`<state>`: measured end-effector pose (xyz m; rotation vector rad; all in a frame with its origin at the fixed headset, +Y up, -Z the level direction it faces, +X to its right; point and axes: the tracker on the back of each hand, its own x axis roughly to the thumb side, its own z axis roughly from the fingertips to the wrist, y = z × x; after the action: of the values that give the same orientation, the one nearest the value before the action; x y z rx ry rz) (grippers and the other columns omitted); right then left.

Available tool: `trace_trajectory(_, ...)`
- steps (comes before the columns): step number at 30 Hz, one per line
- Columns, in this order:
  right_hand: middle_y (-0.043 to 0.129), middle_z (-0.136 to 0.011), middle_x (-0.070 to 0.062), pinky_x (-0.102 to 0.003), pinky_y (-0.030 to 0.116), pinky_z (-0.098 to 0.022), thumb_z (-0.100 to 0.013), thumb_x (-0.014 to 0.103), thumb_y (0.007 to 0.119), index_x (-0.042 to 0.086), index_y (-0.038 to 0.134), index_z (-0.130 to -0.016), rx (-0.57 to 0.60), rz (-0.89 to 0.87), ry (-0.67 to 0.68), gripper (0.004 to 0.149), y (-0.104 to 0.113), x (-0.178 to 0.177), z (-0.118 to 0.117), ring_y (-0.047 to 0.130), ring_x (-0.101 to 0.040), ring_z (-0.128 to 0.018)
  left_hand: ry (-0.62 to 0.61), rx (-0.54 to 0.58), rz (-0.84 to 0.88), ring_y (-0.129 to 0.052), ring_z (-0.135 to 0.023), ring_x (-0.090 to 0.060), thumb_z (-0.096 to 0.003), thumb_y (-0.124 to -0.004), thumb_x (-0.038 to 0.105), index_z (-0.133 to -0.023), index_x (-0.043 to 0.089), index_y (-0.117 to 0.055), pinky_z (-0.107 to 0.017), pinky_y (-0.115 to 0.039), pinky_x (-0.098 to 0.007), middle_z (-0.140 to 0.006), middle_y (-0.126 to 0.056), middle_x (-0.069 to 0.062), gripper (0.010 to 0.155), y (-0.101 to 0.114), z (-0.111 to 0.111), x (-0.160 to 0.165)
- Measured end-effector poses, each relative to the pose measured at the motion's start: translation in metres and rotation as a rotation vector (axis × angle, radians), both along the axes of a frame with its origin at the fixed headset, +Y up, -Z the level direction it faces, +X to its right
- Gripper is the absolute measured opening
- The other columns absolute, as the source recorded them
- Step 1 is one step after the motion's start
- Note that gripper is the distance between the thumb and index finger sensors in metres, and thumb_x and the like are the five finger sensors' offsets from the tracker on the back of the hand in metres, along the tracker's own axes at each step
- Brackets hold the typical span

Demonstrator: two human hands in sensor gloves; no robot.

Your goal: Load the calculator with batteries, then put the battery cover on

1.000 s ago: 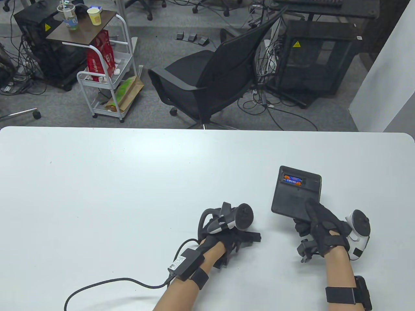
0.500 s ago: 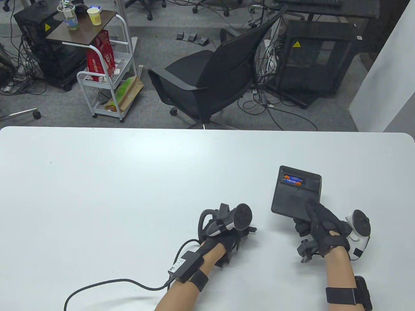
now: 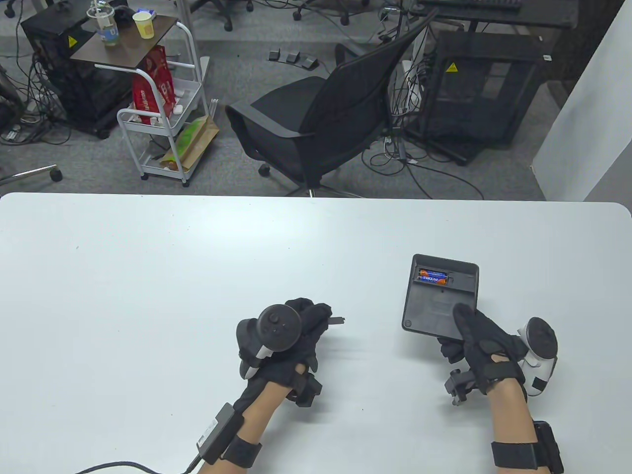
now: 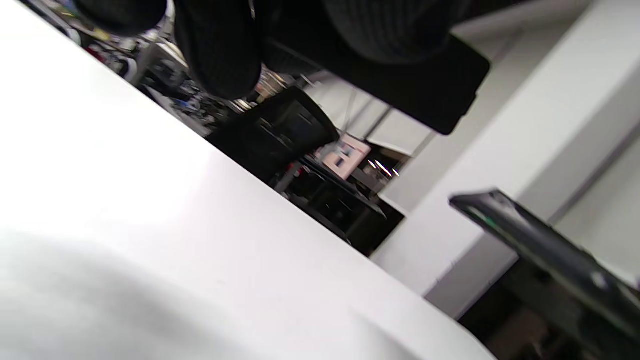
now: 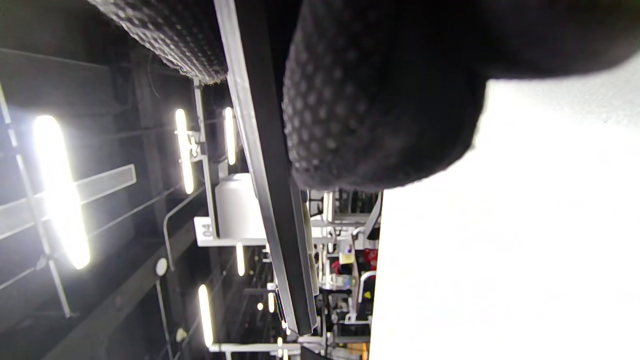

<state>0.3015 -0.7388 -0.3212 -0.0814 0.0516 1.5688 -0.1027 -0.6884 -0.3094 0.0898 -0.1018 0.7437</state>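
The black calculator (image 3: 434, 306) lies back-up at the table's right, its near end raised. Its open battery compartment shows an orange and blue battery (image 3: 433, 276). My right hand (image 3: 464, 335) grips the calculator's near right corner, thumb on the back. In the right wrist view the fingers (image 5: 380, 100) clamp the calculator's thin edge (image 5: 265, 200). My left hand (image 3: 316, 321) is left of the calculator and pinches the black battery cover (image 3: 337, 320), whose end sticks out toward it. The left wrist view shows the cover (image 4: 415, 90) under the fingers (image 4: 220, 50) and the calculator (image 4: 540, 245) at right.
The white table (image 3: 148, 276) spreads to the left and back. A black cable (image 3: 113, 465) runs from my left wrist along the front edge. A black office chair (image 3: 321, 128) stands beyond the table's far edge.
My left hand has risen off the table, turned palm-down and moved left and farther back with the battery cover. My right hand and the calculator have shifted slightly left.
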Motion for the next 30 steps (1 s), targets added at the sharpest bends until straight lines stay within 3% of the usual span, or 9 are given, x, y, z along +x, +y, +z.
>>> trace_trajectory(6,0.096,-0.045,-0.019,-0.041,0.085,-0.014,-0.050,0.043,0.075,-0.002,0.078,-0.076,0.028,0.038,0.045,0.052,0.006,-0.014,0.004,0.102,-0.028,-0.017,0.058,0.011,0.100,-0.092,-0.068,-0.024,-0.0390,-0.080,0.036,-0.083,0.035,-0.083,-0.057,-0.072,-0.056,-0.082,-0.079,0.002,0.044,-0.009,0.007,-0.019)
trace_trajectory(9,0.096,-0.045,-0.019,-0.041,0.085,-0.014,-0.050,0.043,0.075,-0.001,0.078,-0.076,0.047,0.050,0.064,0.052,0.010,-0.020,0.005,0.102,-0.028,-0.018,0.038,0.080,0.165,-0.098,-0.060,-0.022,-0.0362,-0.086,0.036,-0.083,0.031,-0.087,-0.054,-0.077,-0.054,-0.076,-0.088,0.000,0.047,-0.004,0.008,-0.023)
trace_trajectory(12,0.096,-0.045,-0.019,-0.041,0.085,-0.014,-0.050,0.043,0.075,-0.001,0.078,-0.076,0.064,0.063,0.090,0.051,0.013,-0.027,0.007,0.102,-0.027,-0.017,0.038,0.146,0.175,-0.103,-0.055,-0.019,-0.0326,-0.093,0.038,-0.088,0.028,-0.079,-0.052,-0.082,-0.050,-0.072,-0.094,0.003,0.058,0.002,0.011,-0.023)
trace_trajectory(18,0.097,-0.045,-0.019,-0.041,0.085,-0.014,-0.050,0.043,0.075,-0.001,0.078,-0.076,0.076,0.087,0.128,0.051,0.013,-0.036,0.007,0.102,-0.028,-0.018,0.005,0.206,0.201,-0.109,-0.049,-0.015,-0.0283,-0.097,0.042,-0.076,0.028,-0.084,-0.046,-0.088,-0.046,-0.066,-0.100,0.007,0.051,0.004,0.012,-0.021)
trace_trajectory(30,0.096,-0.046,-0.019,-0.041,0.085,-0.015,-0.050,0.043,0.075,-0.001,0.078,-0.077,0.144,0.163,0.239,0.051,0.016,-0.065,0.011,0.102,-0.028,-0.020,-0.043,0.064,0.421,-0.105,-0.050,-0.020,-0.0304,-0.095,0.039,-0.077,0.029,-0.087,-0.045,-0.085,-0.047,-0.070,-0.096,0.005,0.049,-0.006,0.008,-0.021)
